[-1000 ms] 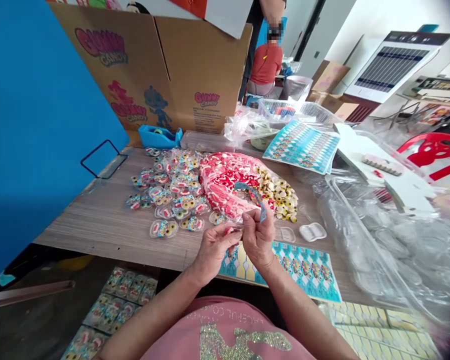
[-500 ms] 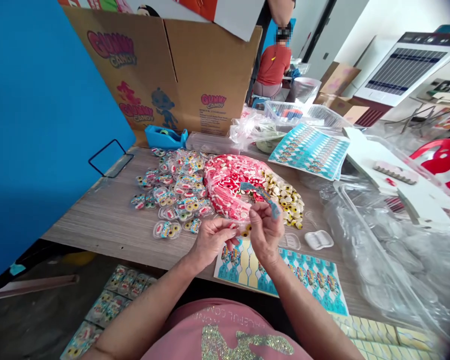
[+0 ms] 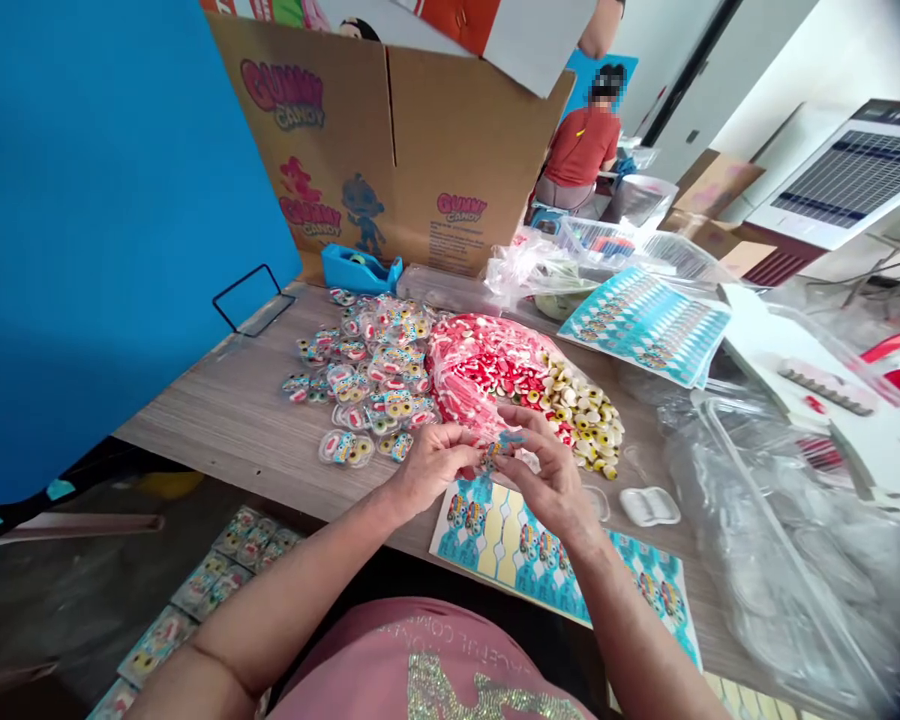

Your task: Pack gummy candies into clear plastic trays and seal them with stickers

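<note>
My left hand (image 3: 433, 468) is closed, its thumb and fingers pinching a small clear plastic candy pack that they largely cover. My right hand (image 3: 551, 478) is closed too, pressing a blue sticker label (image 3: 493, 455) onto the front of that pack. Below both hands lies a sheet of blue labels (image 3: 547, 560), with some strips peeled away to bare yellow backing. Just beyond my hands, a plastic bag of red and white gummies (image 3: 457, 370) lies open. Eyeball gummies (image 3: 581, 405) spill out on its right side. Labelled packs (image 3: 382, 365) are heaped to the left.
An empty clear tray piece (image 3: 649, 506) lies right of my right hand. Further right is a large clear bin (image 3: 765, 540) of plastic trays. More label sheets (image 3: 645, 325), a blue tape dispenser (image 3: 360, 270) and a cardboard box (image 3: 465, 150) stand behind. A person in red (image 3: 585, 145) sits beyond.
The label strip that dangled from my right hand is now against the pack. My right hand has come down and in towards my left. The view has shifted slightly.
</note>
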A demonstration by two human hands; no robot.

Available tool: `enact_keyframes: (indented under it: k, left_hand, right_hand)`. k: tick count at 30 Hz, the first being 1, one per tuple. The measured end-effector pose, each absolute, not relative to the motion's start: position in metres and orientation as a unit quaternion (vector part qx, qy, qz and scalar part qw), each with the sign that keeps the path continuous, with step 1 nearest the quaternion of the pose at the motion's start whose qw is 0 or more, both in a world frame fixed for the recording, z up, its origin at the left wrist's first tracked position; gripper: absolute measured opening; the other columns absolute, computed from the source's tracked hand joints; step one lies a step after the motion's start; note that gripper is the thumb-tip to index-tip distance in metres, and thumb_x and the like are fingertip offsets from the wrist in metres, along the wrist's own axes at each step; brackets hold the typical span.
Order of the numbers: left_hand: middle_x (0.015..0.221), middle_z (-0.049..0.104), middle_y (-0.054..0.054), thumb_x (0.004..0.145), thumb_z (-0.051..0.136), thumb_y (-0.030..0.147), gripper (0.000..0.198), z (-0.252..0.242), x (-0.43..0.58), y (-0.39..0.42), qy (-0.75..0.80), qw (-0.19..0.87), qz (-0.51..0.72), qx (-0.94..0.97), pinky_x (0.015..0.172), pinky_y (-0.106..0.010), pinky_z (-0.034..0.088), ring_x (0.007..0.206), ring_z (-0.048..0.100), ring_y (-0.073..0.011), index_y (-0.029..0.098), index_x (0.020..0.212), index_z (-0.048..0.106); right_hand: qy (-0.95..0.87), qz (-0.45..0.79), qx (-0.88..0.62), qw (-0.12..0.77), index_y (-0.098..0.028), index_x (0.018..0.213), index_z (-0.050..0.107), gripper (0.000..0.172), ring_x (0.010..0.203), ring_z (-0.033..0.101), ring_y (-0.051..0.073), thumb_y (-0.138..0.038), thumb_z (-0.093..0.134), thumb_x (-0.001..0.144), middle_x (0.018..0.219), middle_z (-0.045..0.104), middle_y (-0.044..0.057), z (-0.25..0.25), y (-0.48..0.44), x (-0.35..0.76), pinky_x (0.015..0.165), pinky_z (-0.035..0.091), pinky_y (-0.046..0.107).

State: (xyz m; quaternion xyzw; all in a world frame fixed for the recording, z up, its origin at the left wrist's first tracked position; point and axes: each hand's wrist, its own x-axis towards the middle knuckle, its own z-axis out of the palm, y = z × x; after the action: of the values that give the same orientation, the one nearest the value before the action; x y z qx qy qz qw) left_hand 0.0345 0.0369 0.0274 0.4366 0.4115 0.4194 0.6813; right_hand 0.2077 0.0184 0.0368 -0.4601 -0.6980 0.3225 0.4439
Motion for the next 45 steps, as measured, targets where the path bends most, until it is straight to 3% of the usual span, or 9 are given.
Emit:
enact_keyframes:
  k: [8,23,38,45]
  left_hand:
    - [0.059,0.059,-0.001,0.067,0.077,0.032,0.022,0.026,0.031,0.033,0.38,0.718,0.437,0.387,0.045,-0.021,0.026,0.05,0.047,-0.0069,0.011,0.073,0.073]
    - [0.061,0.059,0.001,0.074,0.072,0.034,0.021,0.017,0.027,0.031,0.394,0.656,0.431,0.477,0.049,-0.021,0.036,0.054,0.05,-0.0082,0.013,0.075,0.072]
    - [0.063,0.062,0.001,0.071,0.073,0.032,0.017,0.016,0.027,0.028,0.405,0.659,0.442,0.453,0.053,-0.022,0.044,0.054,0.053,-0.0087,0.015,0.072,0.071]
    - [0.068,0.066,-0.001,0.069,0.076,0.03,0.016,0.01,0.027,0.025,0.43,0.657,0.451,0.425,0.058,-0.024,0.05,0.059,0.057,-0.0112,0.015,0.074,0.073]
  right_hand:
    - [-0.676,0.287,-0.477,0.483,-0.024,0.073,0.065,0.009,0.123,0.054,0.029,-0.023,0.068,0.081,0.126,0.059,0.006,0.024,0.015,0.201,0.104,0.037,0.053]
    - [-0.686,0.251,-0.482,0.484,-0.022,0.071,0.061,0.011,0.115,0.057,0.026,-0.017,0.065,0.08,0.122,0.061,0.006,0.02,0.013,0.193,0.099,0.042,0.049]
    - [-0.679,0.266,-0.496,0.471,-0.022,0.068,0.062,0.011,0.108,0.061,0.026,-0.02,0.065,0.079,0.115,0.065,0.008,0.017,0.013,0.188,0.094,0.045,0.046]
    - [-0.703,0.171,-0.516,0.458,-0.022,0.067,0.06,0.013,0.098,0.063,0.026,-0.015,0.06,0.078,0.104,0.067,0.008,0.019,0.008,0.177,0.085,0.049,0.045]
